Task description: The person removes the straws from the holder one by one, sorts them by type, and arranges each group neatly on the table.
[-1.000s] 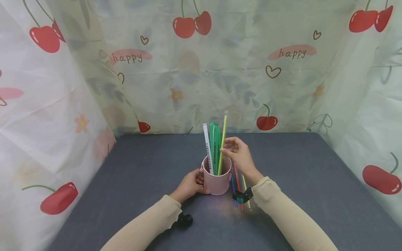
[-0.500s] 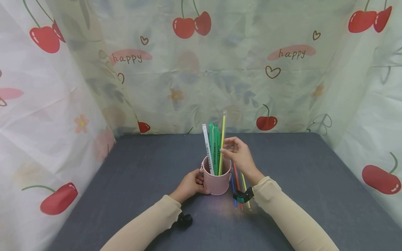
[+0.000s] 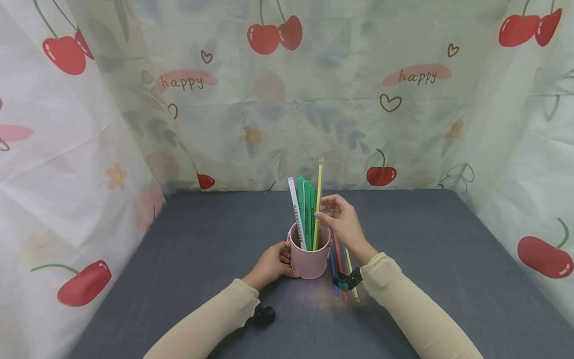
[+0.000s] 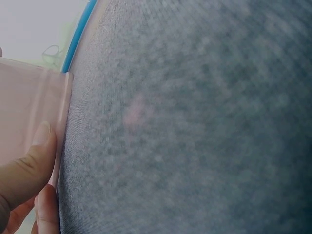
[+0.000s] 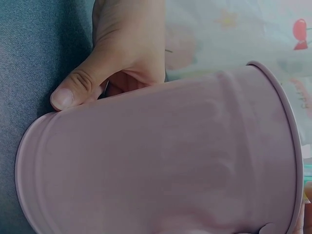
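Observation:
A pink bucket-shaped cup (image 3: 309, 265) stands upright on the dark table. My left hand (image 3: 271, 264) grips its lower left side; the left wrist view shows the thumb (image 4: 34, 161) along the cup wall near the base. Between thumb and fingers my right hand (image 3: 343, 222) pinches a slim yellow straw (image 3: 319, 199) in a clear wrapper, its lower end inside the cup. Several green-wrapped straws (image 3: 307, 204) and a white-wrapped one (image 3: 295, 207) lean in the cup to its left. Their bottoms are hidden by the cup wall.
Right of the cup, a blue straw (image 3: 333, 269), a red straw (image 3: 338, 252) and another yellow straw (image 3: 348, 260) lie on the table (image 3: 215, 224), partly under the right wrist and its black strap (image 3: 347, 279). A cherry-printed curtain (image 3: 296, 124) encloses the back and sides.
The yellow straw's top has shifted very slightly left, so it stands a little more upright. Both hands and the cup stay nearly where they were.

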{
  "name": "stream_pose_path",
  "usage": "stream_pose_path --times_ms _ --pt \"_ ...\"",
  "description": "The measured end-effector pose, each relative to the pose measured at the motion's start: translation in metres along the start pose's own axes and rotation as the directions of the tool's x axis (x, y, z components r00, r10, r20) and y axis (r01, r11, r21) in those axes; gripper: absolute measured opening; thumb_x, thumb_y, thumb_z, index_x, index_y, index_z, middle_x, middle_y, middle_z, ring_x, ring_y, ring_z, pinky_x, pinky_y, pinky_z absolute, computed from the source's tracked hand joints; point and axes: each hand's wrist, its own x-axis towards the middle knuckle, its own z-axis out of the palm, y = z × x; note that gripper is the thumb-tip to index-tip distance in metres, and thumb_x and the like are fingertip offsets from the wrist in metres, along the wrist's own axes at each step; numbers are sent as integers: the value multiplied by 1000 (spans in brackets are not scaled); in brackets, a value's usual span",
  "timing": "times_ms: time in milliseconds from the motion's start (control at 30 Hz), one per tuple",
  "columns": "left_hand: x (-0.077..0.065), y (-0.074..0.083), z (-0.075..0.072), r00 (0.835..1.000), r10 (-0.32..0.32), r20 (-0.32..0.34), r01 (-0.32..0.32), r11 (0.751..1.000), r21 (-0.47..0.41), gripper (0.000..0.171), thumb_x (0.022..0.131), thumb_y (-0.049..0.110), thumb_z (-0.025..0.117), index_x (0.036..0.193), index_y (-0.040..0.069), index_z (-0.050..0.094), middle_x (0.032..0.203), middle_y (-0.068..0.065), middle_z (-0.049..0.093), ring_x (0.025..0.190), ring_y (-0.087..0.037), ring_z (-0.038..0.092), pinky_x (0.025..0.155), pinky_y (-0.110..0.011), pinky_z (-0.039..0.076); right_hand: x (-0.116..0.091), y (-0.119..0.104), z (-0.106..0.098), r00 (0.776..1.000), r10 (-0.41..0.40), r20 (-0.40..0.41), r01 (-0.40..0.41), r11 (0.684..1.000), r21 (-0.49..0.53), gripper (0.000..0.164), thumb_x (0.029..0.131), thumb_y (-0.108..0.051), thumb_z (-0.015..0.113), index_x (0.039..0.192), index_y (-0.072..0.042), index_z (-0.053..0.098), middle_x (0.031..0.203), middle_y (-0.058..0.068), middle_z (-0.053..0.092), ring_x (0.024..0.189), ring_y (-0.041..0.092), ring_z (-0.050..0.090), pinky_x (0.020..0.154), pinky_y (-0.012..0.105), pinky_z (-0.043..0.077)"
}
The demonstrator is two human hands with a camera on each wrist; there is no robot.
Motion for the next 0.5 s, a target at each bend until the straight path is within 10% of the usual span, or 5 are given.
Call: stream_pose_path --times_ms 500 --pt "0 0 0 1000 10 0 -10 1000 -4 59 67 9 88 116 4 57 98 -10 63 84 -17 61 75 -32 55 0 0 -6 998 -25 -50 23 999 -30 32 88 -3 68 118 -3 56 105 18 60 82 20 66 72 39 57"
